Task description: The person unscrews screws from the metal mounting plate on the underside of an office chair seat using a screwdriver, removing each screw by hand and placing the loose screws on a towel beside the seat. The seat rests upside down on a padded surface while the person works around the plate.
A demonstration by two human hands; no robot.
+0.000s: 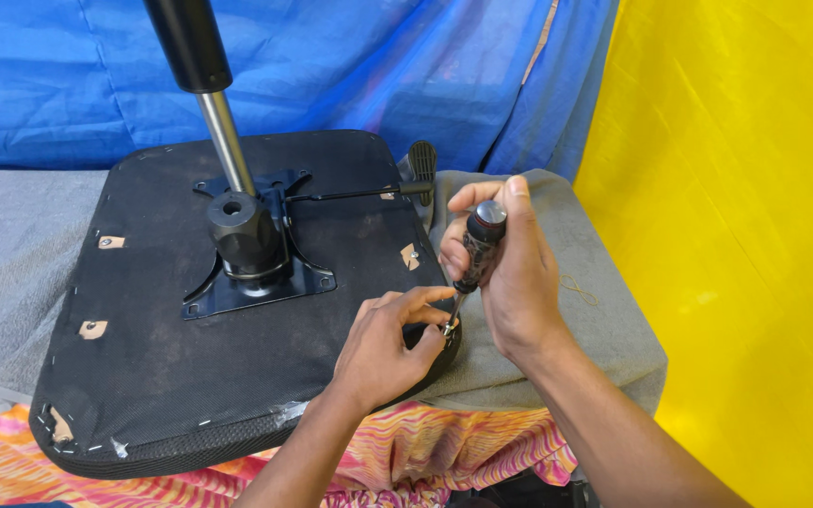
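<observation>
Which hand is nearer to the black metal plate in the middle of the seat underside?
The left hand. It rests on the seat's front right edge, right of and below the black metal plate. The right hand grips the screwdriver farther right, beyond the seat edge.

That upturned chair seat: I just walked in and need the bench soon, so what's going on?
A person has an office chair seat lying underside up on a grey cloth. Their right hand holds a screwdriver upright at the seat's near right edge, while the left hand pinches at its tip. The metal mounting plate and gas cylinder are attached.
</observation>
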